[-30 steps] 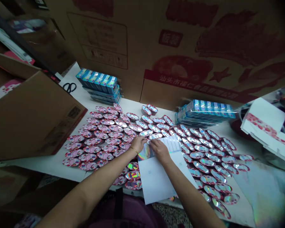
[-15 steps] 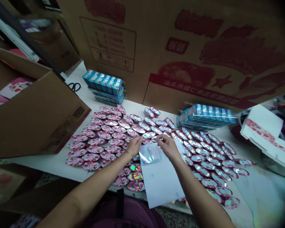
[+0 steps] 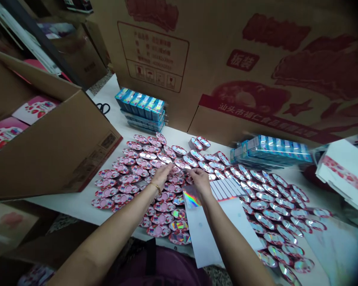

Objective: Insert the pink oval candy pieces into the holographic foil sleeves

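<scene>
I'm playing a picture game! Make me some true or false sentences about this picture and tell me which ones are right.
The left hand wears a bracelet. True.
The scissors lie on top of the pink ovals. False: they lie on the white table, away from the ovals.
The ovals on the right show plain pink faces. False: they show shiny silvery faces with pink rims.
Blue packs sit in two stacks on the table. True.

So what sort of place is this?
Likely a small packing workshop, perhaps for food: big printed cartons surround a white table, shrink-wrapped blue packs sit on it, and oval pink and silver pieces are spread in rows.
</scene>
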Motion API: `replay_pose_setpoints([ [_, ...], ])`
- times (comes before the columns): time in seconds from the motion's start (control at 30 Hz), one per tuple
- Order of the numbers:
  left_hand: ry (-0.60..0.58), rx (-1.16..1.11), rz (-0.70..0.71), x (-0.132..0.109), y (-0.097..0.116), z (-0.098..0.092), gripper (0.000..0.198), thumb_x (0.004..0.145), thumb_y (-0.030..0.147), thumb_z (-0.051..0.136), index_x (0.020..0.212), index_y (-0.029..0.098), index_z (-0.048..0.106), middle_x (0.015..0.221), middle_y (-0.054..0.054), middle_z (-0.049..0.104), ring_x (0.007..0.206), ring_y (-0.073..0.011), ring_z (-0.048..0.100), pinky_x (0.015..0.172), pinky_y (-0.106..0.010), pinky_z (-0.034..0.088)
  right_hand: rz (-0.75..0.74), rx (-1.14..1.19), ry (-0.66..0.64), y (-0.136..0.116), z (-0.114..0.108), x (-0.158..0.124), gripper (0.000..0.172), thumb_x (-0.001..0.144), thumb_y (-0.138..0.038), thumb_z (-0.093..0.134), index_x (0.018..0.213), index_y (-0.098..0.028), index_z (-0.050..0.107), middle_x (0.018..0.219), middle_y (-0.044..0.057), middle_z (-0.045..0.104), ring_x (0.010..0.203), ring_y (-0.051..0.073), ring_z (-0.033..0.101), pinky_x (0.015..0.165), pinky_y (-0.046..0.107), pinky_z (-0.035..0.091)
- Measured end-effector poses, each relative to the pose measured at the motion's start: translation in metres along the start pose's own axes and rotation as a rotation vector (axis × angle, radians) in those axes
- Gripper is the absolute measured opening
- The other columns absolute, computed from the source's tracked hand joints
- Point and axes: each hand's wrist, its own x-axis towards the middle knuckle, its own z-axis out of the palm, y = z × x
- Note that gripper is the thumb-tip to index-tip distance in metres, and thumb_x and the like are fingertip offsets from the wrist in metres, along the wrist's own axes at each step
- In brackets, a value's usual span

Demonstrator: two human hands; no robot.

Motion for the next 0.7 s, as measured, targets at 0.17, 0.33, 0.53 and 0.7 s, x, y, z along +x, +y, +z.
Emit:
replay_pose_setpoints([
  [0.17,-0.028,0.014,0.013,0.0,0.001,0.002,0.053,0.061,0.058,0.059,0.085,0.012,0.063,0.083,-0.008,0.064,0.067,-0.0112,0.055,0.055,-0.02,0.039,-0.003,-0.017,0.047,-0.001,0.003,0.001,0.032,0.057,-0.044,0.065,0.052,-0.017,0.048,0.037,-0.007,0.042,0.036,0.006,0.034,0.039,0.021,0.025],
  [0.33,0.025,0.084,0.023,0.011,0.004,0.005,0.043,0.059,0.053,0.064,0.073,0.013,0.061,0.07,-0.003,0.062,0.06,-0.0098,0.054,0.049,-0.018,0.037,-0.019,-0.009,0.002,0.007,0.0,0.003,0.031,0.06,-0.044,0.063,0.055,-0.017,0.05,0.038,-0.007,0.043,0.037,0.006,0.034,0.04,0.02,0.024],
  [0.53,-0.038,0.022,-0.093,0.02,0.009,0.009,0.042,0.059,0.05,0.065,0.077,0.012,0.06,0.063,-0.002,0.06,0.054,-0.0097,0.054,0.042,-0.016,0.031,-0.084,-0.012,-0.123,0.006,-0.005,0.002,0.03,0.063,-0.045,0.062,0.06,-0.017,0.052,0.043,-0.006,0.047,0.04,0.006,0.035,0.042,0.02,0.025],
  [0.7,0.125,0.31,0.098,0.038,-0.001,0.013,0.024,0.061,0.037,0.064,0.068,0.014,0.062,0.055,0.001,0.057,0.048,-0.0087,0.048,0.046,-0.02,0.035,-0.051,-0.093,-0.049,0.017,-0.002,0.019,0.029,0.064,-0.045,0.059,0.057,-0.018,0.05,0.039,-0.007,0.043,0.037,0.007,0.033,0.041,0.021,0.025],
])
